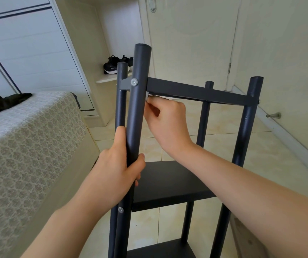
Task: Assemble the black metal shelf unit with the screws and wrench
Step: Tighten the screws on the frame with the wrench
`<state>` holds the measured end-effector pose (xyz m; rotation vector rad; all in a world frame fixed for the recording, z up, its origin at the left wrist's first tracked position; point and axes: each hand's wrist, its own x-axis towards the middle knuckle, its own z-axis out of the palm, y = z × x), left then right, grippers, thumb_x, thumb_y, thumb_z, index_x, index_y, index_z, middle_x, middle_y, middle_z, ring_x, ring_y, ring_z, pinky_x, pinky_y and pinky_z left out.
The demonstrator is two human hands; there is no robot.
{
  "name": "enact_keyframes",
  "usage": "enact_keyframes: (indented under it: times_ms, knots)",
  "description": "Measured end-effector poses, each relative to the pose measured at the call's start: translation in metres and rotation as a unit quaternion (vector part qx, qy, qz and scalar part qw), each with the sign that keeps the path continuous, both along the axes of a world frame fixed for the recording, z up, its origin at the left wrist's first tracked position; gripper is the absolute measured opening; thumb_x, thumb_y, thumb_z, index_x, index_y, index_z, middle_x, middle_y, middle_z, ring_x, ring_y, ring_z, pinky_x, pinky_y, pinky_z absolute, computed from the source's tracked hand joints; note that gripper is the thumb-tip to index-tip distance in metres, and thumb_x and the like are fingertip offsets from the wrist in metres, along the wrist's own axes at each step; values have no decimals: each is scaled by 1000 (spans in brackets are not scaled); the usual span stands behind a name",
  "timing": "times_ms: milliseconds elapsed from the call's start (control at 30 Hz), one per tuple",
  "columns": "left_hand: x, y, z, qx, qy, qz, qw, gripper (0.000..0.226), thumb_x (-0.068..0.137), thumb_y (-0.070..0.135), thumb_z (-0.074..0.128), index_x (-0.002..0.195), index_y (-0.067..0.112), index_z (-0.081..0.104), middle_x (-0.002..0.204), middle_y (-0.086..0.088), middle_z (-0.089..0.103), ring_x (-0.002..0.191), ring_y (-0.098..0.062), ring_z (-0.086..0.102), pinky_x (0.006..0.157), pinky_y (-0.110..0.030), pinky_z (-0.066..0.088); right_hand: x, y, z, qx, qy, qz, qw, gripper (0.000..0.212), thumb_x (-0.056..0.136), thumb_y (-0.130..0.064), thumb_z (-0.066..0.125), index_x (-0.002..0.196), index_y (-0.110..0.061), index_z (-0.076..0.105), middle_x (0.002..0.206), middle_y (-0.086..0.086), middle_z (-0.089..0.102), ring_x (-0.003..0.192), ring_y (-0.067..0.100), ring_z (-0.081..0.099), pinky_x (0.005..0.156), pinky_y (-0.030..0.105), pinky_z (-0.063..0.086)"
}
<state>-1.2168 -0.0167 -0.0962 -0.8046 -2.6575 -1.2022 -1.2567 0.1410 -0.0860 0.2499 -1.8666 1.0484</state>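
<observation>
On my feed the bed point(28, 146), under a lace cover, fills everything left of the front-left post point(139, 108). That post belongs to the black shelf unit point(170, 183), which stands upright on the tiled floor. Its three other posts stand right of and behind this one. A top rail point(196, 91) runs rightward from the post, and two dark shelves sit lower down on the same side. Well behind the post I see a pale door point(186, 43).

The left hand point(115, 172) grips the post below its middle, fingers and thumb wrapped round it. The right hand point(168, 123) is just right of the post, under the top rail. Its fingers are curled and pinch a small pale piece point(148, 95) at the rail's underside; I cannot tell what that piece is.

Black shoes point(112, 67) rest on a ledge behind the post. A silver screw point(134, 82) sits in the post near its top.
</observation>
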Motion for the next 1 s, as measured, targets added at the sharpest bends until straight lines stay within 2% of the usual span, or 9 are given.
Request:
enact_keyframes:
  times_ms: [67,200,333,433,567,767,867,933,1000]
  knots:
    - [0,0,0,0,-1,0,1000,26,93,22,57,93,32,32,67,3,69,52,-15,68,53,-35,58,3,1,0,-3,-12,3,1000,40,93,-10,62,55,-13,49,45,-22,31,48,-1,46,52,9,29]
    - [0,0,0,4,-4,-4,1000,28,95,20,58,94,32,33,68,3,69,52,-16,68,54,-34,59,11,8,-2,-14,-74,43,996,34,95,-13,60,62,-7,66,49,-21,47,50,-1,52,55,10,33]
    - [1,0,0,3,-6,-6,1000,29,95,21,58,93,33,32,68,3,69,53,-16,68,52,-33,59,23,13,-2,-24,-158,83,984,33,96,-14,60,64,-6,68,53,-5,60,49,-2,55,56,10,41]
    - [0,1,0,7,-6,-8,1000,31,94,20,59,93,36,33,67,3,69,52,-17,68,52,-31,58,30,16,7,-65,-230,111,964,32,93,-12,61,62,-12,70,53,-1,62,46,-1,54,62,15,45]
    - [0,2,0,13,-12,-8,1000,31,94,20,59,94,36,33,68,3,70,51,-17,68,50,-29,58,39,19,22,-91,-292,140,942,26,91,-11,60,70,-4,74,50,-5,58,42,1,47,63,21,44]
    - [2,5,2,16,-12,-19,1000,37,95,20,60,92,44,33,71,5,70,52,-17,69,47,-20,53,48,23,40,-73,-304,124,942,60,91,-13,61,35,-32,59,66,6,69,49,13,48,66,39,55]
    - [2,6,1,13,-11,-20,1000,36,95,20,60,92,43,33,71,5,70,52,-17,69,47,-21,53,49,26,43,-64,-293,110,948,59,92,-13,61,35,-30,59,70,6,72,49,12,50,75,39,56]
    - [1,6,1,11,-5,-18,1000,34,95,20,59,93,41,33,70,4,70,52,-16,68,47,-23,54,48,27,42,-51,-277,99,954,51,92,-13,61,42,-23,61,56,-3,66,49,10,52,78,36,57]
    - [1,6,1,9,-5,-15,1000,33,94,21,59,94,41,33,69,4,70,52,-17,68,47,-25,55,46,27,41,-35,-264,89,960,41,92,-14,60,53,-10,66,43,-12,56,44,3,50,71,28,54]
